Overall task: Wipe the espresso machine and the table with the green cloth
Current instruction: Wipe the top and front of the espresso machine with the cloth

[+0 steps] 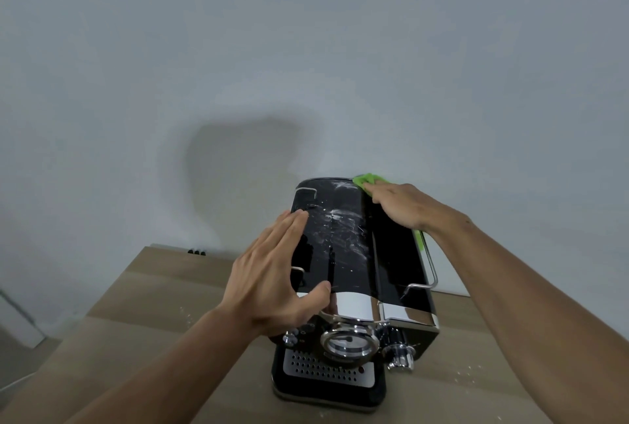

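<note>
A glossy black espresso machine (pixel 343 246) with chrome trim stands on the wooden table (pixel 143 331), its top smeared with white marks. My left hand (pixel 272 284) lies flat on the left side of the top, fingers straight, thumb at the front chrome edge. My right hand (pixel 405 204) presses the green cloth (pixel 366 180) onto the far right part of the top, fingers straight over it. Most of the cloth is hidden under that hand; a green strip shows at the right edge near my wrist.
A plain pale wall rises right behind the machine. White crumbs (pixel 473 374) speckle the table to the right of the machine and a few lie to its left. A small dark object (pixel 196 252) sits at the table's far edge.
</note>
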`<state>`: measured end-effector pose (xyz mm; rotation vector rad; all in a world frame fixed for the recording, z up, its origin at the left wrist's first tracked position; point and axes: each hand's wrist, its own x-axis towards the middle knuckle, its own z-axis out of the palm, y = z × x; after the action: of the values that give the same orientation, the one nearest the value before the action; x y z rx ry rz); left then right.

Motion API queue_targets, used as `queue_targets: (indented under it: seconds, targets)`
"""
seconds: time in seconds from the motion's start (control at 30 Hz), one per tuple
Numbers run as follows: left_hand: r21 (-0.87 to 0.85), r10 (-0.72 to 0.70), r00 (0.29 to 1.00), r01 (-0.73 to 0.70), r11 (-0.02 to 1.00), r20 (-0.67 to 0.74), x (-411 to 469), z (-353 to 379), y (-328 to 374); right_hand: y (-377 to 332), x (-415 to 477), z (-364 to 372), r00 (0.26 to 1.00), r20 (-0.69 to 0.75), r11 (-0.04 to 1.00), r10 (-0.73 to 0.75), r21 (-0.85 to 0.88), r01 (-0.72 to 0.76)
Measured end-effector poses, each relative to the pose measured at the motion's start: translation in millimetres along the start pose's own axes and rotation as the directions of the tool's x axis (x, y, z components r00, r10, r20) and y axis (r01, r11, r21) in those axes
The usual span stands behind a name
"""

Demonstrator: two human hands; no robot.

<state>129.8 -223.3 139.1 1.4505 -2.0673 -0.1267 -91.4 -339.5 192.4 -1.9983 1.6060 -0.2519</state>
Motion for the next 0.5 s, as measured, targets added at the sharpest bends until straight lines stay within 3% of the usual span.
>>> queue_targets:
  seconds: [0.1,0.37,0.5]
  targets:
    - [-0.007,-0.001,1.0,0.001,1.0,-0.004,-2,1,0,13,-9,-3,1.0,0.001,0.995,0.025,0.099,-0.025]
    - [-0.008,-0.001,1.0,0.001,1.0,-0.008,0,1,0,-5,6,1,0.998,0.044,0.998,-0.045,-0.031,0.046]
    - [-0.008,0.005,1.0,-0.005,1.0,-0.005,-1,2,0,6,0,-4,1.0,0.021,0.997,0.004,0.082,-0.006]
